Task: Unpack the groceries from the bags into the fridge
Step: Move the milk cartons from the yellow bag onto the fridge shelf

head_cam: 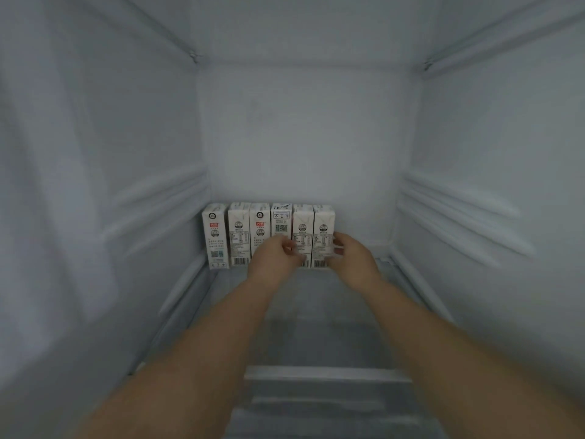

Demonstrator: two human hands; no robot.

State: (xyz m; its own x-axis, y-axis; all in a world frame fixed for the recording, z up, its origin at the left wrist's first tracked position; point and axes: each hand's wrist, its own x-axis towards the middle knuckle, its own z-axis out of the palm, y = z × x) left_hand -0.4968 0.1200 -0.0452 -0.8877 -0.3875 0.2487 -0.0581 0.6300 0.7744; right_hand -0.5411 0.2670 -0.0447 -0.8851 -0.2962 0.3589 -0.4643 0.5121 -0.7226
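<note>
Six milk cartons lined up at the back of the fridge shelf [316,312]

The fifth carton [302,231] is pinched by the left hand [273,259]; the sixth carton [323,231] is gripped by the right hand [351,256], fingers curled, all upright and touching.

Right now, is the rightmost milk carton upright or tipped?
Upright: the rightmost carton stands level with its row against the back wall.

Two bare forearms, no sleeves, watch or rings in sight; left hand [273,256] and right hand [351,256] ungloved, motion-blurred.
</note>
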